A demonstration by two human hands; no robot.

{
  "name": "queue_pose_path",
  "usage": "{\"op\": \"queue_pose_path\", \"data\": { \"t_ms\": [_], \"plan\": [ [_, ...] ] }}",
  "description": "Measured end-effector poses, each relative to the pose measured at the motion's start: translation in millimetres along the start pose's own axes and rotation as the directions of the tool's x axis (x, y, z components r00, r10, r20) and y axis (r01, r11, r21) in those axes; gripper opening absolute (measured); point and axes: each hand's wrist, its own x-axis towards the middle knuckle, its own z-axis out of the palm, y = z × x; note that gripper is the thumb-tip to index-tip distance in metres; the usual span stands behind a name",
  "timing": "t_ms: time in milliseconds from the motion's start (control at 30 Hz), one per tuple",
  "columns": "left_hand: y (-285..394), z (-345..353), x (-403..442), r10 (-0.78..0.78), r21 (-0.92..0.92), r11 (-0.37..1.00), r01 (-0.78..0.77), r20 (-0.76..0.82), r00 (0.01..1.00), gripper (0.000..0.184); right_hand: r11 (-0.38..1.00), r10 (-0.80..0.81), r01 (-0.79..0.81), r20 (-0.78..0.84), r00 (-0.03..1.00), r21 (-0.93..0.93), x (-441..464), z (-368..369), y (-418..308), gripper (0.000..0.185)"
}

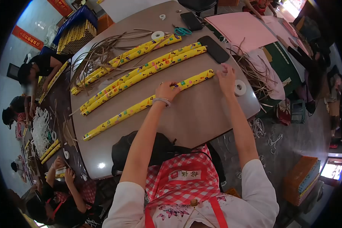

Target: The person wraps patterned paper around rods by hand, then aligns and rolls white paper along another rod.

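Note:
A long yellow tube [119, 116] with colourful printed wrapping lies slantwise on the table before me. My left hand [168, 91] is on its upper half, fingers curled over it, a bracelet at the wrist. Just past the tube's right end is my right hand [227, 79], with bent fingers and the thumb apart from them; I see nothing held there. A white tape roll [239, 87] lies beside that hand. Farther back, two similar yellow tubes [144, 78] lie side by side, and more yellow tubes [121, 60] lie beyond among brown strips [98, 51].
A black phone [213, 49], teal scissors [182, 31] and another tape roll [157, 35] sit along the table's far side. A black bag [135, 152] is at the near edge. Pink sheets [241, 32] cover a table at right. Other people work at left and far right.

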Motion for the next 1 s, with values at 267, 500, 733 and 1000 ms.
{"op": "queue_pose_path", "data": {
  "t_ms": [267, 500, 733, 1000],
  "plan": [
    [2.4, -1.1, -0.1, -0.056, -0.005, 0.998, 0.057, 0.035, 0.998, 0.038, 0.657, 0.413, -0.554, 0.371, 0.832, 0.51, -15.0, 5.2, -7.9, 0.025],
    [0.9, 0.8, -1.8, -0.001, 0.028, 1.0, 0.001, -0.013, 1.0, 0.038, 0.714, 0.404, -0.517, 0.326, 0.855, 0.471, -10.8, 8.4, -20.9, 0.038],
    [2.5, 0.6, -1.2, -0.045, 0.024, 0.999, 0.045, -0.009, 0.999, 0.037, 0.753, 0.393, -0.482, 0.281, 0.875, 0.448, -11.9, 12.6, -19.2, 0.042],
    [-2.5, 1.1, 0.1, -0.007, 0.023, 1.0, 0.007, 0.004, 1.0, 0.039, 0.643, 0.33, -0.474, 0.34, 0.88, 0.602, -10.4, 11.2, -1.5, 0.031]
  ]
}}
